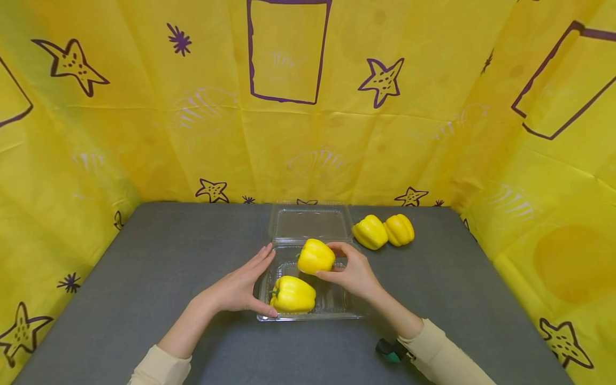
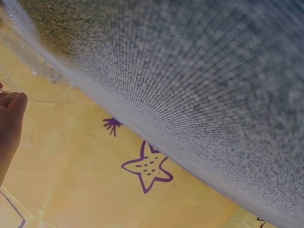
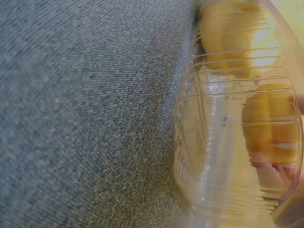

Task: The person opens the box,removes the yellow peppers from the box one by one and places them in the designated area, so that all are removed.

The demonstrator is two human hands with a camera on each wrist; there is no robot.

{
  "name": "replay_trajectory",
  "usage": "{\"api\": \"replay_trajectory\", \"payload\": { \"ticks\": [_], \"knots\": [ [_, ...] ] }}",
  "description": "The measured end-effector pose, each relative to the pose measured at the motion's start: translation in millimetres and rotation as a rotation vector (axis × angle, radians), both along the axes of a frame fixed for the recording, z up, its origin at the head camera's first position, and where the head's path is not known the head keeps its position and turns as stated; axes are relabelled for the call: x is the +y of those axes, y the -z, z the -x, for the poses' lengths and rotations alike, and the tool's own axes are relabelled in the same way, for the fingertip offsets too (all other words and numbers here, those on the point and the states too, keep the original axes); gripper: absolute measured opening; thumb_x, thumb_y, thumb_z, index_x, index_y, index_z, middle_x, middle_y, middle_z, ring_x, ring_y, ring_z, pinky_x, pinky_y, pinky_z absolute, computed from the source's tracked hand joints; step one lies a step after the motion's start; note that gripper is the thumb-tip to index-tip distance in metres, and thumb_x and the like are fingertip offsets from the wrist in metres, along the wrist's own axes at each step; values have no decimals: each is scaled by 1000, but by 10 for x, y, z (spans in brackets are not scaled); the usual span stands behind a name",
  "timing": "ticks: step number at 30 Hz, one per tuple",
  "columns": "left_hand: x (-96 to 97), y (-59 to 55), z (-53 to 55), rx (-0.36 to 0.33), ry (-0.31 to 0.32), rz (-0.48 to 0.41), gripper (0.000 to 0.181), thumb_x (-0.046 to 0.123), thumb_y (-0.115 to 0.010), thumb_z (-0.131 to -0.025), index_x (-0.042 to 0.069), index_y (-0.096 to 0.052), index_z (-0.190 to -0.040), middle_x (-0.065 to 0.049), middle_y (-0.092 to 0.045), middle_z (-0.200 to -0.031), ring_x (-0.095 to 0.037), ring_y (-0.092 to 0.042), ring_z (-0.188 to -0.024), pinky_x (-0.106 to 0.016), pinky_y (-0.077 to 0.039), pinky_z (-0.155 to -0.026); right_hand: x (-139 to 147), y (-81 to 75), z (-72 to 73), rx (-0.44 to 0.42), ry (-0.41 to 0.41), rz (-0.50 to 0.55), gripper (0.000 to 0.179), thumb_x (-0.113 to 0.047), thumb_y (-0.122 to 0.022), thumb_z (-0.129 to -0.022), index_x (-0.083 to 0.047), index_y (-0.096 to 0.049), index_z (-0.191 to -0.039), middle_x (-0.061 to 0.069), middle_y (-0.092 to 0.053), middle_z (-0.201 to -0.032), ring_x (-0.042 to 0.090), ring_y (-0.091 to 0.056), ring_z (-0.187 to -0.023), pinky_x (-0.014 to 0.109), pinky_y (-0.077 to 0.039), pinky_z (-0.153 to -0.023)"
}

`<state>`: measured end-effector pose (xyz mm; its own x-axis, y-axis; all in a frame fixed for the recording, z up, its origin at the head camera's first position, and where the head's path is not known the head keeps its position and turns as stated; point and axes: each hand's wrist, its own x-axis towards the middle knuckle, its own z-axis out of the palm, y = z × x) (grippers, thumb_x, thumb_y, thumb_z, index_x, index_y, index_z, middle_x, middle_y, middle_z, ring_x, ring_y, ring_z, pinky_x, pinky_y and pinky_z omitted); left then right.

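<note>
In the head view a clear plastic clamshell container [image 1: 332, 316] lies with its lid [image 1: 310, 224] folded back. One yellow bell pepper [image 1: 293, 295] rests on its side in the front left of the base. My right hand [image 1: 355, 272] pinches a second yellow bell pepper [image 1: 315, 258] between thumb and fingers, over the back of the base. Along the container's left side my left hand [image 1: 240, 286] lies with straight fingers, its thumb at the front left corner. Through the ribbed clear wall, the right wrist view shows the held pepper [image 3: 270, 123] and the other one [image 3: 228, 38].
Two more yellow bell peppers, one nearer [image 1: 370, 232] and one farther right [image 1: 400, 230], sit side by side right of the lid. The grey table [image 1: 192, 240] ends at yellow patterned cloth [image 1: 289, 133] on three sides. A dark strap piece [image 1: 387, 350] hangs at the right wrist.
</note>
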<state>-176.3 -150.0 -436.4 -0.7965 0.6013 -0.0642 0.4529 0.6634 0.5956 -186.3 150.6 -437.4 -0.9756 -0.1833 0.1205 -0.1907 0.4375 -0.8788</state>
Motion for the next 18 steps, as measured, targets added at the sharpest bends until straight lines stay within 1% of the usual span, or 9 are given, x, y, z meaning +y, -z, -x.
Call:
{"api": "replay_trajectory", "payload": {
  "ticks": [8,18],
  "knots": [
    [4,-1,0,1,-1,3,133,71,-78,-60,9,-12,-157,-1,2,-164,-23,-5,-149,-52,-26,-112,52,-16,-34,-7,12,79,66,-23,-91,-67,-10,-61,-125,2,-62,-115,21,-58,-105,32,-56,-80],
    [6,3,-3,1,5,-10,133,71,-78,-60,7,-13,-157,-1,3,-164,-22,-4,-149,-52,-25,-112,158,-86,-64,0,41,104,69,-24,-91,-68,-11,-59,-127,5,-60,-119,23,-57,-108,29,-56,-78]
  ]
}}
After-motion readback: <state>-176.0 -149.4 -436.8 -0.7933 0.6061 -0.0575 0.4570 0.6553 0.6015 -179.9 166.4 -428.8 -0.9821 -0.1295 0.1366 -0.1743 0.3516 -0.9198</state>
